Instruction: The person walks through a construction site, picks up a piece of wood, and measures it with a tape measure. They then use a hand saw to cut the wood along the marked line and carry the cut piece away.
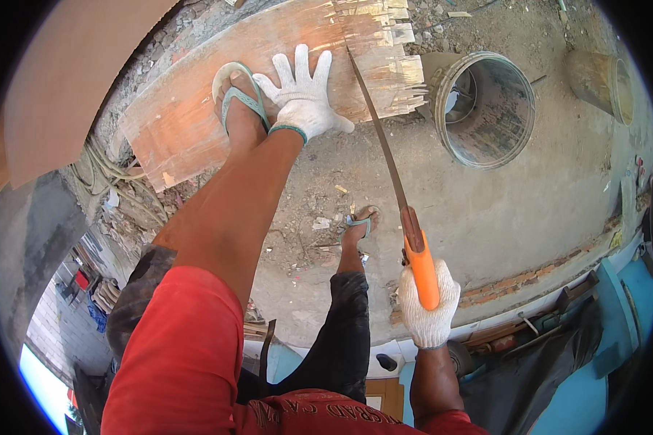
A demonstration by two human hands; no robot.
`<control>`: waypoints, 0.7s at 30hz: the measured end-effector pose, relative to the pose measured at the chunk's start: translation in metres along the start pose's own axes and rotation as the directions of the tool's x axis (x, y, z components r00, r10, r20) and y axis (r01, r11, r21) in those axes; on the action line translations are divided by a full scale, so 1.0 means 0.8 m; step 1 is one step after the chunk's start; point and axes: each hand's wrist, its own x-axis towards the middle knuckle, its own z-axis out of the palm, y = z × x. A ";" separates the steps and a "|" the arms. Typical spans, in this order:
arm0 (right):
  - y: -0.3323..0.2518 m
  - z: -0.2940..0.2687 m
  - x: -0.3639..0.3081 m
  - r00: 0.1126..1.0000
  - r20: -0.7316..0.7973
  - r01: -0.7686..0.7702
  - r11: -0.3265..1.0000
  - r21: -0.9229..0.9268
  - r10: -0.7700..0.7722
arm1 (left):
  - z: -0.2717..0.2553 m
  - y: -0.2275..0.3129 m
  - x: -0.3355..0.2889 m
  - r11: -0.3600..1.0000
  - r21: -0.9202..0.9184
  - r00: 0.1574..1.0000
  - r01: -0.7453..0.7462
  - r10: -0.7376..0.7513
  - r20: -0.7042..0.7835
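A weathered plywood board (189, 94) with a splintered, jagged right end lies across the upper part of the head view. My left hand (303, 98), in a white knit glove with a green cuff, presses flat on it with fingers spread. Beside that hand, my sandalled foot (241, 98) stands on the board. My right hand (429, 312), gloved too, is wrapped round the orange handle of a handsaw (388, 156). The saw's long blade points up and away, its tip over the board near the splintered end. Whether the teeth touch the wood, I cannot tell.
Right of the board, a large round bucket (442, 98) lies tipped with its mouth showing. Farther right is a second cylindrical container (595, 83). A brown sheet (72, 80) fills the upper left. Coiled hose (109, 170) and rubble lie below it. My other foot (359, 225) stands on the ground.
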 end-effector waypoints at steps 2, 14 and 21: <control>-0.036 0.004 0.065 0.994 -0.054 -0.076 0.965 0.253 0.092 | 0.000 0.008 0.001 0.999 -0.016 0.999 -0.048 0.048 -0.011; -0.020 0.019 0.078 0.994 -0.065 -0.064 0.949 0.310 0.088 | 0.013 0.017 -0.019 0.994 -0.060 0.991 -0.092 0.085 -0.108; -0.045 0.050 0.162 0.988 0.026 -0.148 0.888 0.435 0.152 | 0.133 0.069 -0.104 -0.710 -0.602 0.774 0.366 -0.127 0.620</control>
